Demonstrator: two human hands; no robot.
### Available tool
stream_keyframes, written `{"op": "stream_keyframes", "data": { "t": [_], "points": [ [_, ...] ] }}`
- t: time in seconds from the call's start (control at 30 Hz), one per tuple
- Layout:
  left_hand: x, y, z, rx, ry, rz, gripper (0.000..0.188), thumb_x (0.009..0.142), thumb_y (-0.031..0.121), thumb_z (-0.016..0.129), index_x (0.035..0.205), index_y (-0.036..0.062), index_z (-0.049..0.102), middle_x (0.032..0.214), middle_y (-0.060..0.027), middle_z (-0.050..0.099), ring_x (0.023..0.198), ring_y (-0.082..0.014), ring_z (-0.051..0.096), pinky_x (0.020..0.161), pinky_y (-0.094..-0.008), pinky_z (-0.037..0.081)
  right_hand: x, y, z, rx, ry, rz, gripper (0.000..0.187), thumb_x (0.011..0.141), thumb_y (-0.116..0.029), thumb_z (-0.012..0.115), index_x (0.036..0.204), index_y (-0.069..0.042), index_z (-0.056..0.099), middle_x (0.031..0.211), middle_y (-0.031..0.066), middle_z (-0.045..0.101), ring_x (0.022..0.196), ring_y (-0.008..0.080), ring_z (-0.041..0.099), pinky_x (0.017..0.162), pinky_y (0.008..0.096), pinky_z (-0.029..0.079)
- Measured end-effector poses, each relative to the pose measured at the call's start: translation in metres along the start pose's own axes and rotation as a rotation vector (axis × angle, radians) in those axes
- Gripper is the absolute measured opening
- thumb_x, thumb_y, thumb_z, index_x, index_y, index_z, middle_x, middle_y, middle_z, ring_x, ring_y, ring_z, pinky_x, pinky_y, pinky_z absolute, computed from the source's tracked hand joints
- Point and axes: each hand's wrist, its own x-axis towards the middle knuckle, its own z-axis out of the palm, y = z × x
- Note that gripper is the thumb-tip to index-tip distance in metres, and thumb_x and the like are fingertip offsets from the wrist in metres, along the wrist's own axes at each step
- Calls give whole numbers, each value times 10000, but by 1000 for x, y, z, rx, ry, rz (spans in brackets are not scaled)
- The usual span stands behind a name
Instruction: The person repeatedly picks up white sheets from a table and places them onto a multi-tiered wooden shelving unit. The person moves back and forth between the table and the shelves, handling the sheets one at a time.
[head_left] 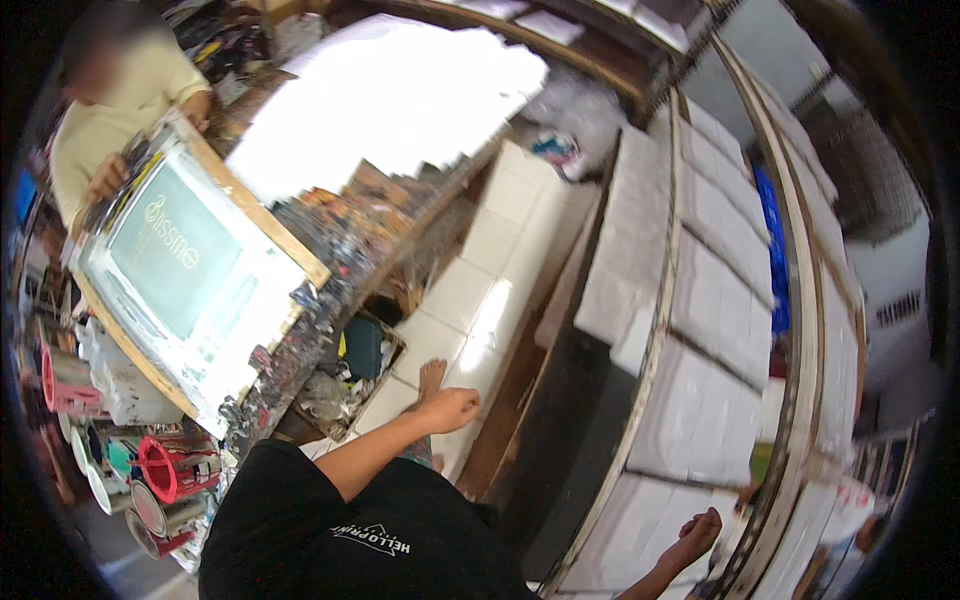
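My left hand (450, 410) is held over the tiled walkway, in front of my dark shirt. Its fingers are curled into a loose fist, and nothing shows in them. Out at the lower right, my right hand (697, 533) is beside the white sheets on the drying rack (690, 410). Its fingers are half bent with a gap between them, and I see nothing held. Neither hand is at the wood-edged printing screen (175, 240) on the left, which has a pale green mesh. A co-worker's hand (105, 178) rests at that screen's far edge.
The co-worker (130, 85) stands behind an ink-stained workbench (330, 240) with bright white sheets (390, 100). Red and white buckets (175, 470) stand at the lower left. White floor tiles (490, 240) run between bench and rack. A dark board (570, 440) lines the rack's near side.
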Motion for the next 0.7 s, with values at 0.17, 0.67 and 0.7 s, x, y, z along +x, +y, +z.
{"op": "stream_keyframes", "data": {
  "t": [0.17,0.67,0.7],
  "points": [
    [57,41,-81,-79,68,-5,266,911,295,588,985,48,651,890,-150,686,887,-332,655,768,-429,509,4,-76,179,58,-340,-56,195,989,-209,549,1098,-53,593,758,-10,527,610,59,450,526,207,370],
    [161,50,-271,-92,510,113,211,896,235,590,942,32,624,869,-155,649,835,-340,634,733,-435,496,-84,-139,461,94,-1360,96,166,966,-154,585,1071,-26,590,834,20,614,654,77,550,588,218,437],
    [163,49,-277,-108,532,110,213,896,236,591,942,31,623,871,-156,649,836,-339,633,734,-431,497,-83,-138,471,86,-1387,70,174,964,-142,579,1076,-9,588,836,31,616,657,83,556,596,227,448]
  ]
}}
